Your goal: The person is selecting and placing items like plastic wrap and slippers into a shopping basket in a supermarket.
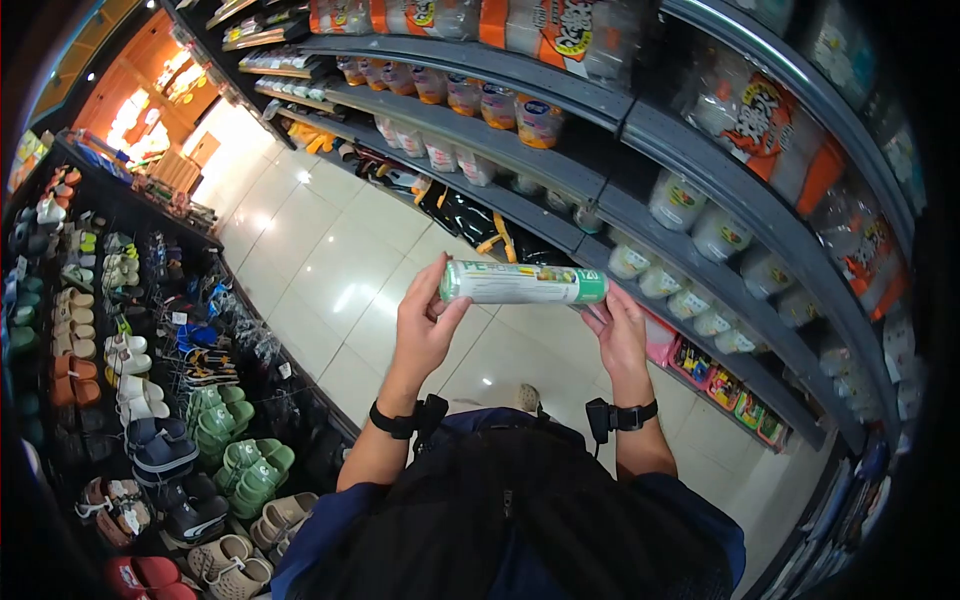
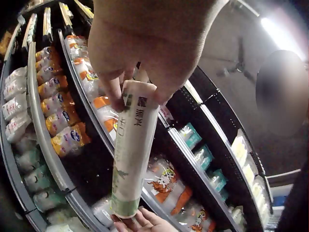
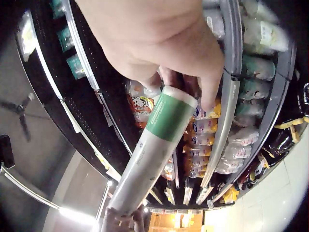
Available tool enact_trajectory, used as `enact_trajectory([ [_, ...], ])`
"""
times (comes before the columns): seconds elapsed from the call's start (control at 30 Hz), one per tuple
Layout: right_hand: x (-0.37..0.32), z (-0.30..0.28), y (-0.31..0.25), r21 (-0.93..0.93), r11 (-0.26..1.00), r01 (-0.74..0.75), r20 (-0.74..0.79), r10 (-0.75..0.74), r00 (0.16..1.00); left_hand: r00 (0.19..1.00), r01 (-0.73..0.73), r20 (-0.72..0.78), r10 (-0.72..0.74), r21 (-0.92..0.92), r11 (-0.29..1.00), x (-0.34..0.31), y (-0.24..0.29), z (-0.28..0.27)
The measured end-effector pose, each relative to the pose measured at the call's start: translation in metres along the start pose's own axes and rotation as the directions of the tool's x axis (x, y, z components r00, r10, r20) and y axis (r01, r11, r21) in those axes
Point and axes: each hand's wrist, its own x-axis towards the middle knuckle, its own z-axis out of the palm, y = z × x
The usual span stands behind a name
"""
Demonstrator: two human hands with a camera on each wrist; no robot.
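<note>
A white and green roll of food bags [image 1: 525, 284] lies level between my two hands in the head view. Its label carries the letters PE, the number 120 and pictures of food. My left hand [image 1: 425, 318] grips the left end, thumb on the near side. At the green right end, my right hand [image 1: 620, 325] holds it between thumb and fingers. The left wrist view has the roll [image 2: 133, 150] hanging below the left hand [image 2: 149, 48], with fingers on its top end. From the right wrist, the green band shows close under the right hand [image 3: 154, 48].
Dark shelves [image 1: 570, 90] curve along the right, stocked with orange-labelled packs [image 1: 540, 120], wrapped white cups [image 1: 675, 200] and large clear bags [image 1: 570, 40]. A rack of sandals and clogs [image 1: 255, 470] fills the left. A tiled aisle floor [image 1: 350, 250] runs between them.
</note>
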Motion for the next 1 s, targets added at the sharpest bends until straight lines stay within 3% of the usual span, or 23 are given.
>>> enact_trajectory([
  [0.23,0.035,0.059,-0.007,-0.021,0.999,0.025,0.285,-0.018,0.958,0.973,0.010,-0.229,-0.018,-0.039,0.999,0.012,-0.026,-0.038],
  [0.43,0.067,0.123,0.015,-0.099,0.995,0.021,0.410,0.022,0.912,0.933,0.092,-0.332,-0.141,-0.159,0.983,0.023,-0.043,-0.097],
  [0.67,0.097,0.224,0.054,-0.307,0.944,0.118,0.488,0.050,0.871,0.925,0.049,-0.370,-0.085,-0.106,0.993,0.058,-0.076,-0.192],
  [1.0,0.121,0.379,0.117,-0.386,0.904,0.182,0.571,0.079,0.817,0.898,0.039,-0.432,-0.083,-0.110,0.993,0.099,-0.086,-0.340],
])
